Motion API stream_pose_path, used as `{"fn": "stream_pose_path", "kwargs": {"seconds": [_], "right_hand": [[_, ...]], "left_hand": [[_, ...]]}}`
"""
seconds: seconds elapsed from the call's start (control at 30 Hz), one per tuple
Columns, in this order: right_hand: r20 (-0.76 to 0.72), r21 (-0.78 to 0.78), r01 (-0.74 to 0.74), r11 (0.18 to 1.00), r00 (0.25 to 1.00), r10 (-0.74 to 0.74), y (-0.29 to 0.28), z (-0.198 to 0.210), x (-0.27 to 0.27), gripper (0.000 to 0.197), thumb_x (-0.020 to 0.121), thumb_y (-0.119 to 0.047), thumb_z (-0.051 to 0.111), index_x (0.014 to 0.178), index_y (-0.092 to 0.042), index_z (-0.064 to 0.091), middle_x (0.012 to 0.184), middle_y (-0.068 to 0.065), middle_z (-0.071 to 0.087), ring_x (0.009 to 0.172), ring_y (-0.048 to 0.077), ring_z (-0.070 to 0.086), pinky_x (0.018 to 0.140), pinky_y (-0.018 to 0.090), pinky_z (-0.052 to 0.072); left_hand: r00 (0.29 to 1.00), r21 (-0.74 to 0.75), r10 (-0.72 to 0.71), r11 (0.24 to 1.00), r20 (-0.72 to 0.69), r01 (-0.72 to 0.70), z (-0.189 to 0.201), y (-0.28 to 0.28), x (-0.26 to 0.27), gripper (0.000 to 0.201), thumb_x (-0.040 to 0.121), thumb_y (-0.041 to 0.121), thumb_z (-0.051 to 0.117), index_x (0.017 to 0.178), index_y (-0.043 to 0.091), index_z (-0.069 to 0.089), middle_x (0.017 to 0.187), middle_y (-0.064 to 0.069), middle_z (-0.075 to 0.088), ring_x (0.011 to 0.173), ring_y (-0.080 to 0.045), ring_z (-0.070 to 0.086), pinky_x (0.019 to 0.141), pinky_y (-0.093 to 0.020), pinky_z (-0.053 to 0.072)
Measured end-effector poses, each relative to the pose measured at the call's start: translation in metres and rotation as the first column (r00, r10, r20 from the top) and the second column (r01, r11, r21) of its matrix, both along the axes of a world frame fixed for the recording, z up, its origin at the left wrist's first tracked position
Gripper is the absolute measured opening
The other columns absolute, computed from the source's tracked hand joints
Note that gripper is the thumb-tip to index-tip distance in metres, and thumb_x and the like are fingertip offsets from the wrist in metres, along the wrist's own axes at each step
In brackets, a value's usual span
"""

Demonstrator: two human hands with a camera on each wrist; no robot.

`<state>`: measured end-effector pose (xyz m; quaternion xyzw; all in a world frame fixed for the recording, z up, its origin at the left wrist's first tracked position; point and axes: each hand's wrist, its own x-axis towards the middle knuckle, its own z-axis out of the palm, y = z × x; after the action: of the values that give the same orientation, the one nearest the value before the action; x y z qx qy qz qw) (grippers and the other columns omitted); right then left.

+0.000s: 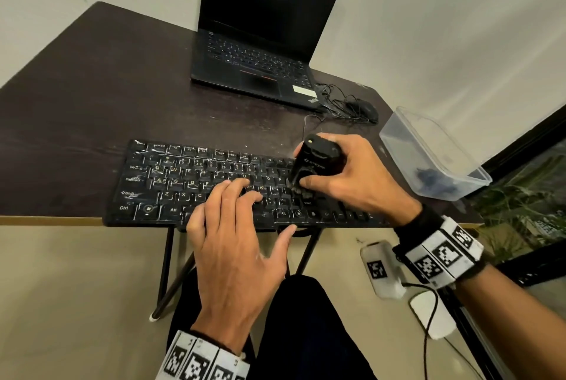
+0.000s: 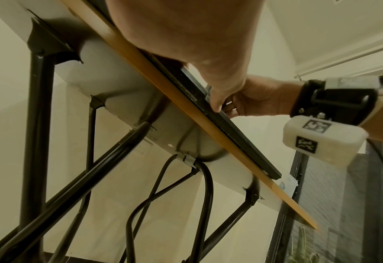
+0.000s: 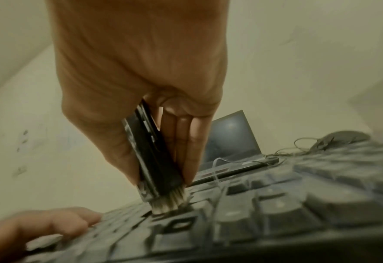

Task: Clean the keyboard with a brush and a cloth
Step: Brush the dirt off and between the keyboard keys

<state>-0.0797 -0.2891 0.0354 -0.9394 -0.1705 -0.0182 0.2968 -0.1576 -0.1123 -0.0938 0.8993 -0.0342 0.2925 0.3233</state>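
**Dev:** Dark tabletop (image 1: 92, 110) against a pale wall is carrying everything. The keyboard (image 1: 171, 183) is lying along the near edge, slightly overhanging it. Where are we on the task?

**Ops:** Brushing stage, I'd judge. The right hand (image 1: 358, 177) is gripping the brush (image 1: 315, 162), thumb on one flat side and fingers (image 3: 186, 142) clamped on the other, bristles (image 3: 168, 201) pressing down between keys at the right-hand end of the letter block.

**Dev:** Left hand?

**Ops:** The left hand (image 1: 232, 241) is lying flat on the middle keys, fingers straight and slightly spread, thumb hooking the front edge. Holding nothing, just pinning the board.

**Dev:** How much is done?

**Ops:** Can't tell which rows are already brushed. The left-side keys are showing pale smears, so plenty probably remains.

**Dev:** Cloth?

**Ops:** Not clearly showing. Something dark is sitting in the clear plastic box (image 1: 471, 183) at the right edge of the tabletop; could be the cloth, can't confirm. Wiping isn't started as far as I can see.

**Dev:** Anything else?

**Ops:** An open laptop (image 1: 260, 42) and a wired mouse (image 1: 364, 108) are sitting behind, well apart from the brush.
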Motion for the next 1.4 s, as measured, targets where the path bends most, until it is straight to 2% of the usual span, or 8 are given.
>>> {"fn": "stream_pose_path", "kwargs": {"seconds": [0.13, 0.23, 0.37, 0.5, 0.63, 0.97, 1.13, 1.4], "right_hand": [[-0.079, 0.039, -0.053, 0.998, 0.995, 0.056, 0.004, -0.003, -0.002, 0.034, 0.081, -0.005, 0.09, 0.109, -0.021, 0.079, 0.101, -0.001, 0.082, 0.095, 0.017, 0.08, 0.093, 0.047, 0.064], [-0.025, 0.043, 0.008, 0.999, 1.0, -0.007, 0.002, -0.002, 0.003, 0.033, 0.08, -0.012, 0.09, 0.108, -0.024, 0.079, 0.099, -0.005, 0.082, 0.094, 0.012, 0.079, 0.093, 0.048, 0.064], [-0.062, 0.023, -0.1, 0.995, 0.993, 0.101, 0.009, -0.005, -0.005, 0.031, 0.079, -0.015, 0.087, 0.109, -0.022, 0.078, 0.1, -0.001, 0.081, 0.094, 0.021, 0.08, 0.091, 0.052, 0.063], [-0.004, 0.035, -0.002, 0.999, 1.0, 0.002, 0.005, -0.004, 0.002, 0.03, 0.078, -0.018, 0.087, 0.105, -0.025, 0.079, 0.096, -0.005, 0.081, 0.091, 0.015, 0.08, 0.09, 0.051, 0.064], [-0.007, -0.038, -0.119, 0.992, 0.993, 0.119, 0.013, -0.007, -0.008, 0.027, 0.078, -0.019, 0.084, 0.104, -0.023, 0.077, 0.094, -0.001, 0.08, 0.088, 0.021, 0.079, 0.085, 0.051, 0.063], [0.039, -0.015, -0.019, 1.0, 0.999, 0.02, 0.015, -0.006, 0.004, 0.03, 0.074, -0.029, 0.081, 0.102, -0.022, 0.077, 0.092, 0.0, 0.08, 0.088, 0.023, 0.078, 0.086, 0.052, 0.063], [-0.019, -0.003, -0.099, 0.995, 0.995, 0.099, 0.021, -0.008, -0.002, 0.027, 0.079, -0.018, 0.085, 0.105, -0.02, 0.077, 0.096, 0.0, 0.08, 0.09, 0.022, 0.079, 0.087, 0.052, 0.063], [0.01, -0.015, -0.117, 0.993, 0.993, 0.117, 0.03, -0.011, 0.0, 0.024, 0.08, -0.021, 0.083, 0.103, -0.018, 0.076, 0.092, 0.001, 0.079, 0.087, 0.024, 0.077, 0.082, 0.051, 0.062]], "left_hand": [[1.0, 0.002, 0.004, 1.0, 0.004, -0.004, 0.0, 0.0, 0.0, 0.064, 0.081, 0.058, 0.076, 0.121, 0.01, 0.065, 0.143, -0.008, 0.06, 0.14, -0.031, 0.051, 0.113, -0.048, 0.031], [1.0, 0.005, 0.004, 1.0, -0.002, -0.004, 0.0, 0.0, -0.001, 0.064, 0.081, 0.059, 0.075, 0.122, 0.01, 0.065, 0.143, -0.008, 0.06, 0.14, -0.031, 0.051, 0.113, -0.047, 0.031], [1.0, 0.012, 0.006, 1.0, -0.002, -0.006, 0.0, 0.0, 0.0, 0.065, 0.081, 0.059, 0.075, 0.122, 0.009, 0.065, 0.143, -0.009, 0.06, 0.14, -0.031, 0.051, 0.113, -0.048, 0.031], [1.0, 0.014, 0.004, 1.0, -0.008, -0.004, 0.0, 0.0, -0.001, 0.065, 0.081, 0.06, 0.075, 0.122, 0.01, 0.066, 0.142, -0.009, 0.061, 0.14, -0.032, 0.052, 0.113, -0.047, 0.031], [1.0, 0.008, 0.002, 1.0, -0.001, -0.002, 0.0, 0.0, 0.0, 0.065, 0.08, 0.059, 0.075, 0.121, 0.01, 0.066, 0.142, -0.008, 0.06, 0.14, -0.032, 0.052, 0.112, -0.047, 0.031], [1.0, -0.004, 0.003, 1.0, 0.004, -0.003, -0.002, 0.0, 0.0, 0.065, 0.081, 0.059, 0.075, 0.122, 0.009, 0.065, 0.143, -0.008, 0.06, 0.141, -0.031, 0.05, 0.112, -0.047, 0.03], [1.0, -0.008, 0.0, 1.0, 0.007, 0.001, -0.001, 0.0, -0.001, 0.067, 0.081, 0.059, 0.076, 0.125, 0.009, 0.063, 0.144, -0.009, 0.059, 0.141, -0.03, 0.048, 0.112, -0.047, 0.031], [1.0, -0.015, 0.0, 1.0, -0.011, 0.0, 0.001, -0.001, -0.001, 0.069, 0.079, 0.053, 0.087, 0.125, 0.008, 0.062, 0.143, -0.009, 0.059, 0.14, -0.032, 0.05, 0.112, -0.047, 0.03]]}}
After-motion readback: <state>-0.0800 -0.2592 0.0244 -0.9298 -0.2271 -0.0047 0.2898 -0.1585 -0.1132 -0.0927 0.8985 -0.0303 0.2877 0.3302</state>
